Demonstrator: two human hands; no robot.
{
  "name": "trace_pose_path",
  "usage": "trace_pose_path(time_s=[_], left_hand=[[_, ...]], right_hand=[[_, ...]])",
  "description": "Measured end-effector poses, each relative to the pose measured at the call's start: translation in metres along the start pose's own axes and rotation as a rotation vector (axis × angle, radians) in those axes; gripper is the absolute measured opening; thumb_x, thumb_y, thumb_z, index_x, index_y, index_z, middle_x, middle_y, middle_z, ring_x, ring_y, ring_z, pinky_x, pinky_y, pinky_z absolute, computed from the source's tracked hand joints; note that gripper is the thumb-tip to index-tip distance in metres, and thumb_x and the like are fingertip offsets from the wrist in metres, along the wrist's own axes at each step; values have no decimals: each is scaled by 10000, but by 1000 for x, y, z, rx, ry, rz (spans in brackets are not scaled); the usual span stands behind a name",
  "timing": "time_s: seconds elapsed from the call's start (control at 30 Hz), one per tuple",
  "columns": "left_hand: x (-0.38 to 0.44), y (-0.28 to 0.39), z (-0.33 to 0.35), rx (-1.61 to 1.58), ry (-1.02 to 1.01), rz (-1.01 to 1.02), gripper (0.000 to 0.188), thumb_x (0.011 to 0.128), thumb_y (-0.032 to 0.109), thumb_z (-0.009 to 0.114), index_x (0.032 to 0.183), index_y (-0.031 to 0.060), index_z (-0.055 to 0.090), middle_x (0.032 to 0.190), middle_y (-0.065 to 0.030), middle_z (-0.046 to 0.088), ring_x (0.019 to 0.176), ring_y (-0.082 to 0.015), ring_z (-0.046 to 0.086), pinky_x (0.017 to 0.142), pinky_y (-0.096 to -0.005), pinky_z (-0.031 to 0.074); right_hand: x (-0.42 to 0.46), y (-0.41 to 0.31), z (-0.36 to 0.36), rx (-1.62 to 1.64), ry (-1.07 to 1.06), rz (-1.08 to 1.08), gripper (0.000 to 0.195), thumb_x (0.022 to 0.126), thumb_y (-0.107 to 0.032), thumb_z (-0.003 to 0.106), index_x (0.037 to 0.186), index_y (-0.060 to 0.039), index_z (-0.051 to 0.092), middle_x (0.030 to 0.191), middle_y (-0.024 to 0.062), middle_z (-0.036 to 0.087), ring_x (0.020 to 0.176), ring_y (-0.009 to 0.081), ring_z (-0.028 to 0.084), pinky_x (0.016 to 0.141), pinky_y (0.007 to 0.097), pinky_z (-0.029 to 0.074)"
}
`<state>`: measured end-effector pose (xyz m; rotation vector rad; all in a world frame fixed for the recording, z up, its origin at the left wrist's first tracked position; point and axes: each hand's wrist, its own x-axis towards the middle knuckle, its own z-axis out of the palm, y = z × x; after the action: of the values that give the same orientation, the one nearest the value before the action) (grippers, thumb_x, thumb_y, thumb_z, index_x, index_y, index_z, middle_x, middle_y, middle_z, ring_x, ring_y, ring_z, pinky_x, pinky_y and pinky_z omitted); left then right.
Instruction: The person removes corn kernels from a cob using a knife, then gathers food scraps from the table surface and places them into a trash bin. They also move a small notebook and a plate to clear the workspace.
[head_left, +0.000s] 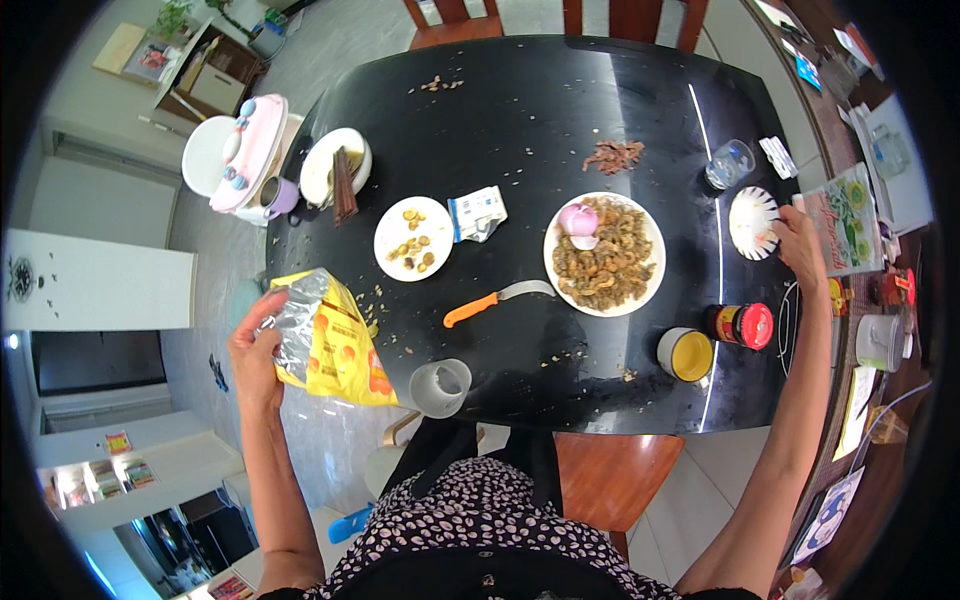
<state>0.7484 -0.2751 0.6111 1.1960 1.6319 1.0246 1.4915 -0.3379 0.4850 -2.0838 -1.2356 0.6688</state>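
My left hand grips the rim of a yellow plastic bag, whose silvery inside shows at its mouth. At the right side of the black table, my right hand holds the edge of a small white dish with a dark-striped rim. A few small scraps lie in that dish. Between my hands, an orange-handled curved knife rests on the table with its tip by a large plate. That plate bears a brown, wrinkled heap of food and a purple onion.
A plate of sliced pieces, a white packet, and a bowl with brown sticks across it stand left. A translucent cup is at the near edge. A yellow-lined mug, red-lidded jar and glass stand right.
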Motion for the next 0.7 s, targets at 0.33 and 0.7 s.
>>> trace_pose_path(time_s=[0.33,0.7], left_hand=[[37,-44,-79,-144,68,-9,504,733,-114,443,1168,-48,690,1203,-128,681,881,-121,665,733,-205,507],[48,-114,-186,-173,76,-154,497,718,-113,431,1144,-77,686,1265,-151,641,1004,-174,658,806,-225,510]], right_hand=[[-97,-205,118,324,-223,11,111,949,-101,535,875,-69,611,689,-87,520,527,-16,427,411,186,312],[-23,-399,373,607,-282,-79,93,892,-72,587,844,4,609,596,-5,514,438,56,422,392,247,298]])
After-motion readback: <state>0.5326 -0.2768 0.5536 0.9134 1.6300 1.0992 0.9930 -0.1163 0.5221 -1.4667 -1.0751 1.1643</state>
